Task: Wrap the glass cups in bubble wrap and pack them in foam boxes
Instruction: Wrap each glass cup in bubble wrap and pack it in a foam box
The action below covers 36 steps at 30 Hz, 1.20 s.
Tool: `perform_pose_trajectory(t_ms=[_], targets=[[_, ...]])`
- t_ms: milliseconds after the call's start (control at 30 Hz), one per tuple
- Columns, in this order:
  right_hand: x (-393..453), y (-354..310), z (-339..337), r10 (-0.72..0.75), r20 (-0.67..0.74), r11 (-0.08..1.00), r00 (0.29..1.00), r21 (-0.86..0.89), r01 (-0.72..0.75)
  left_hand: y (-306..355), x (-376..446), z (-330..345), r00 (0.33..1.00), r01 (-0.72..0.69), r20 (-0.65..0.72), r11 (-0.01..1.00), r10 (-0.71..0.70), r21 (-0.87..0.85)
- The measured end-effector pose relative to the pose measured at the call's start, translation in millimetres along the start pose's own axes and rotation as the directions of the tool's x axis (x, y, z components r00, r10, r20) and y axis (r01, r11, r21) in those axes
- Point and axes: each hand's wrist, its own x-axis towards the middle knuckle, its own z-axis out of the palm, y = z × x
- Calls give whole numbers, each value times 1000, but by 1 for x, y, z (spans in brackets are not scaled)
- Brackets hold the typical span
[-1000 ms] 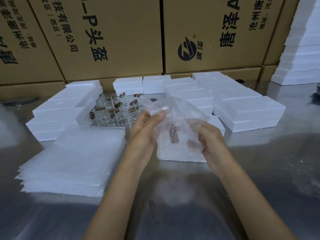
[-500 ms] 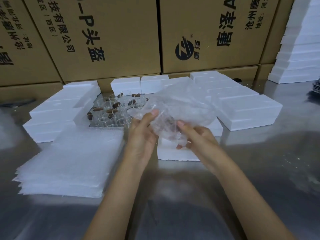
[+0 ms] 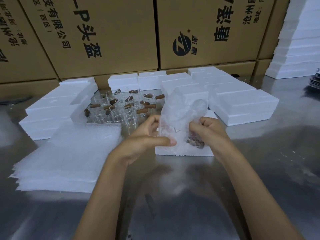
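Note:
Both hands hold a sheet of bubble wrap (image 3: pixel 183 115) folded round a glass cup whose brown wooden handle (image 3: pixel 195 142) shows through the film. My left hand (image 3: pixel 149 134) pinches the wrap's left edge with thumb and curled fingers. My right hand (image 3: pixel 207 130) grips the bundle from the right. The bundle hangs just above a white foam box (image 3: pixel 181 152) on the metal table. Behind it stand several bare glass cups (image 3: pixel 121 110) with brown handles.
A stack of bubble wrap sheets (image 3: pixel 69 156) lies at the left. Foam boxes (image 3: pixel 242 106) sit in rows at right, left (image 3: pixel 50 111) and behind. Large cardboard cartons (image 3: pixel 107 35) wall off the back. More foam is stacked at the far right (image 3: pixel 297 49).
The loose sheet, spread wide over the cup a moment ago, is now gathered narrower and upright. My right hand has closed round the bundle's right side; the left thumb has moved lower.

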Motion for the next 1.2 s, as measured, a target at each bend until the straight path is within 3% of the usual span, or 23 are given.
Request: perform_pose_trajectory(t_ms=[100,233,400,500,600,767,900,967,1033,1133,1200], targets=[[1,2,-6,-20,64,978,998,-205,32,1,-2,-4,999,40,24,980,-46,192],[4,12,-1,-73,32,901,997,-426,80,-2,2,1,996,83,-14,900,-85,428],[3,16,5,-142,26,806,990,-578,131,-5,5,2,998,51,-59,905,-28,422],[0,14,8,-135,29,828,990,-545,129,-9,9,2,993,34,-118,915,15,402],[-4,11,13,-182,65,866,981,-461,191,-14,11,0,985,12,-154,873,73,488],[-8,1,20,-298,177,945,938,-85,316,-19,10,5,964,-10,-219,841,152,541],[-10,10,28,-358,308,825,881,-338,453,-15,12,0,968,23,-223,838,118,545],[-12,14,32,-359,372,722,856,-470,508,-10,9,-9,982,90,-187,878,-1,471],[-13,15,33,-330,393,663,858,-551,507,-5,6,-13,990,46,-138,920,9,389],[-13,17,32,-276,405,667,872,-572,477,-2,4,-9,983,-29,-149,887,110,461],[-13,16,33,-316,286,715,905,-555,425,-7,8,-3,980,-14,-159,833,122,553]])
